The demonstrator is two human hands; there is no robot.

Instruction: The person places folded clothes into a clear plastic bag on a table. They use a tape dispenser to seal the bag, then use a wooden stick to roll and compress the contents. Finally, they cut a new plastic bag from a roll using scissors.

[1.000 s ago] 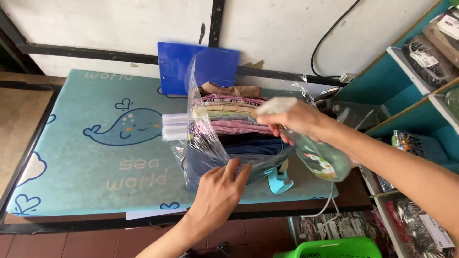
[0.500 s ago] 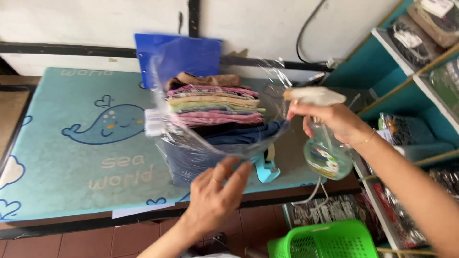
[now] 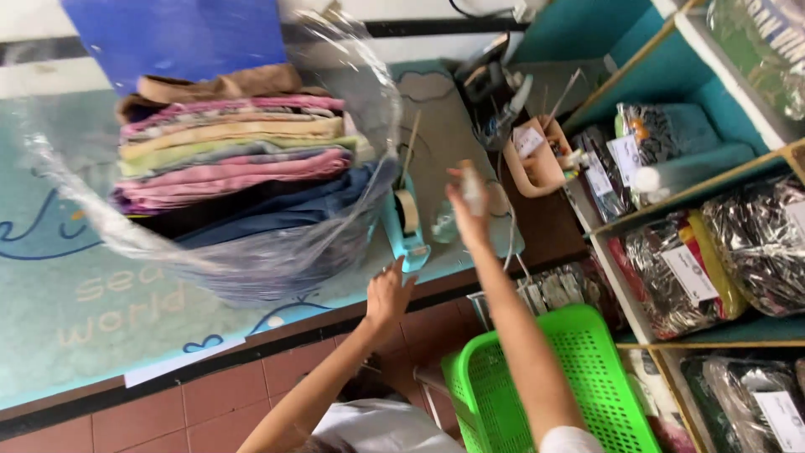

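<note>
A stack of folded clothes point(image 3: 235, 159) sits inside a clear plastic bag point(image 3: 277, 260) on a teal mat with a whale drawing point(image 3: 75, 302). My right hand point(image 3: 468, 214) is closed around a clear spray bottle point(image 3: 443, 225) with a white nozzle, held low over the table's right end. My left hand point(image 3: 388, 294) hovers with its fingers apart at the table's front edge. It holds nothing and is just below a teal tape dispenser point(image 3: 407, 225) that stands next to the bag.
A blue board point(image 3: 176, 33) leans behind the clothes. A tan holder with pens point(image 3: 532, 159) and cables lie at the table's far right. A green plastic basket point(image 3: 537, 377) stands below my right arm. Teal shelves point(image 3: 671, 109) with bagged goods fill the right side.
My right hand has brought the spray bottle down and to the right of the tape dispenser. My left hand has left the bag and moved right. The view has swung rightward.
</note>
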